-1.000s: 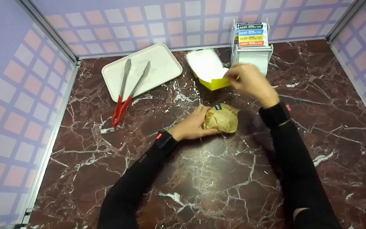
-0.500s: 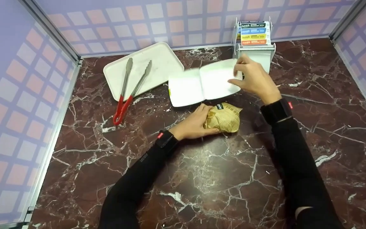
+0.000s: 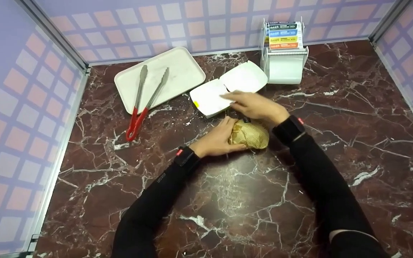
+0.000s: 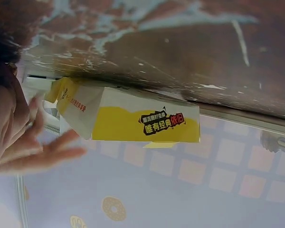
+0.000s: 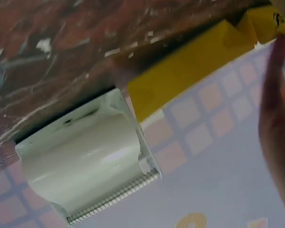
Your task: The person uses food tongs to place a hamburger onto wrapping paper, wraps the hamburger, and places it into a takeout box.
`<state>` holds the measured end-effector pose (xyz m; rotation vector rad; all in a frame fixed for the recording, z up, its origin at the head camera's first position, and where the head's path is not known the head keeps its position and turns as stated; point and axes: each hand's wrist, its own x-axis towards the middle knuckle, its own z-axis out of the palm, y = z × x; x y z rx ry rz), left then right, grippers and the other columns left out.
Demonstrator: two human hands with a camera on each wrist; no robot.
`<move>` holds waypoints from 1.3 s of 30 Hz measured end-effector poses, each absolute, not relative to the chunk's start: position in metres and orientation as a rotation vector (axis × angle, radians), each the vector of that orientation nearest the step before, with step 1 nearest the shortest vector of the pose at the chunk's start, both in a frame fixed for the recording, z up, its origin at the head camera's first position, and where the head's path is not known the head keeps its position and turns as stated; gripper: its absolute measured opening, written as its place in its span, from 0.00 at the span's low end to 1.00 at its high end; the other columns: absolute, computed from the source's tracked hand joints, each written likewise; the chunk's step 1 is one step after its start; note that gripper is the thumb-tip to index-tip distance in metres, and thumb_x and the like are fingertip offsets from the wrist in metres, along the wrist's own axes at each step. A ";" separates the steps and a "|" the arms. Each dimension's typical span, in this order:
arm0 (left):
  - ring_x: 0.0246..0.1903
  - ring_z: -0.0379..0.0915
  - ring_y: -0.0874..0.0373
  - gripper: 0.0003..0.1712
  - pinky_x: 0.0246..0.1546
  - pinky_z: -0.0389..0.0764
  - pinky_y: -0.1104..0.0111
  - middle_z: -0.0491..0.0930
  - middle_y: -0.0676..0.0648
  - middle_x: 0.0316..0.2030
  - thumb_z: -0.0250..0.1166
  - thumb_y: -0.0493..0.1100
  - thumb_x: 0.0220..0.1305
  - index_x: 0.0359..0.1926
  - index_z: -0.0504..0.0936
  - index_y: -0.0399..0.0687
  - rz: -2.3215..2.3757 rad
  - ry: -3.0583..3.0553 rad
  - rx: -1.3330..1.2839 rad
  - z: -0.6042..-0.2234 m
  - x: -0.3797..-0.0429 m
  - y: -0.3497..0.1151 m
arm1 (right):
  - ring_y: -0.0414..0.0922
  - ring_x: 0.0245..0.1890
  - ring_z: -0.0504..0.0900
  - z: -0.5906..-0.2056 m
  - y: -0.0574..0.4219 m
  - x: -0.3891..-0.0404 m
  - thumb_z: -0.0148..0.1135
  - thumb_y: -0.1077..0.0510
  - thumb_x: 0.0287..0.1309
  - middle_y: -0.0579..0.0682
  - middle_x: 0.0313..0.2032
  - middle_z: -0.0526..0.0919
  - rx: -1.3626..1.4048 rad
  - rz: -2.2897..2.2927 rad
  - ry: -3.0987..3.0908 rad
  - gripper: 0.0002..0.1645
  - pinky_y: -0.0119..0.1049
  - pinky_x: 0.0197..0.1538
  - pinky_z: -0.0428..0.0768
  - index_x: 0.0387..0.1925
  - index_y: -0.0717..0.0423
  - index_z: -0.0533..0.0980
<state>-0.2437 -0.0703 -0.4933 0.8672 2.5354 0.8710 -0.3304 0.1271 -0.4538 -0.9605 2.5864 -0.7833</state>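
Note:
A burger [image 3: 251, 135] wrapped in brown printed paper sits on the marble-look table. My left hand [image 3: 216, 141] grips its left side, with the thumb along the front and the fingers at the back. Just behind it lies a burger box [image 3: 209, 96], spread open with both white halves facing up; its printed yellow outer wall [image 4: 147, 121] shows in the left wrist view. My right hand [image 3: 256, 105] is over the box's front right edge, fingers extended and nothing in them. In the right wrist view, part of that hand [image 5: 278, 104] appears at the right edge.
Red-handled tongs [image 3: 140, 114] lie partly on a white tray [image 3: 183, 71] at the back left. Behind the box on the right stands a white label dispenser [image 3: 284, 68] with several coloured label rolls. Patterned walls [image 3: 213, 25] enclose the back and sides.
My right hand opened the yellow box out, laid it down and let go, then came forward and left toward the burger. My left hand has kept its grip on the wrapped burger.

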 end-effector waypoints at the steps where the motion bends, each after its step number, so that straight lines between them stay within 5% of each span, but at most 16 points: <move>1: 0.75 0.59 0.47 0.60 0.78 0.62 0.52 0.59 0.38 0.75 0.67 0.67 0.63 0.81 0.50 0.40 0.868 2.536 0.874 -0.494 -0.244 -0.070 | 0.58 0.65 0.77 -0.458 0.126 -0.332 0.47 0.49 0.80 0.58 0.69 0.74 -1.010 -0.732 2.574 0.27 0.55 0.73 0.73 0.74 0.48 0.69; 6: 0.73 0.62 0.48 0.59 0.77 0.65 0.54 0.61 0.39 0.73 0.68 0.67 0.63 0.81 0.51 0.41 0.866 2.532 0.866 -0.493 -0.243 -0.069 | 0.57 0.51 0.83 -0.467 0.130 -0.339 0.45 0.42 0.80 0.59 0.51 0.82 -0.999 -0.634 2.682 0.30 0.54 0.61 0.81 0.54 0.60 0.83; 11: 0.64 0.66 0.52 0.57 0.73 0.70 0.57 0.66 0.42 0.64 0.69 0.65 0.63 0.80 0.53 0.41 0.863 2.529 0.857 -0.491 -0.243 -0.069 | 0.59 0.47 0.82 -0.471 0.144 -0.349 0.51 0.43 0.77 0.61 0.50 0.81 -0.849 -0.622 2.848 0.27 0.54 0.58 0.82 0.43 0.62 0.83; 16: 0.59 0.66 0.54 0.55 0.70 0.73 0.58 0.66 0.45 0.60 0.69 0.64 0.63 0.79 0.54 0.43 0.877 2.523 0.867 -0.491 -0.242 -0.069 | 0.64 0.50 0.82 -0.477 0.161 -0.358 0.60 0.59 0.69 0.63 0.52 0.80 -0.812 -0.601 2.899 0.14 0.57 0.61 0.81 0.48 0.66 0.81; 22: 0.58 0.67 0.54 0.54 0.67 0.76 0.58 0.66 0.45 0.61 0.70 0.64 0.63 0.78 0.56 0.44 0.875 2.516 0.862 -0.494 -0.239 -0.070 | 0.66 0.53 0.81 -0.477 0.174 -0.359 0.60 0.72 0.57 0.65 0.53 0.82 -0.827 -0.620 2.891 0.19 0.58 0.63 0.79 0.51 0.68 0.82; 39: 0.60 0.68 0.54 0.52 0.68 0.75 0.55 0.67 0.44 0.60 0.70 0.63 0.64 0.77 0.57 0.43 0.869 2.531 0.859 -0.492 -0.241 -0.072 | 0.62 0.51 0.83 -0.465 0.176 -0.355 0.63 0.65 0.66 0.62 0.51 0.83 -0.840 -0.699 2.964 0.14 0.56 0.62 0.80 0.51 0.64 0.84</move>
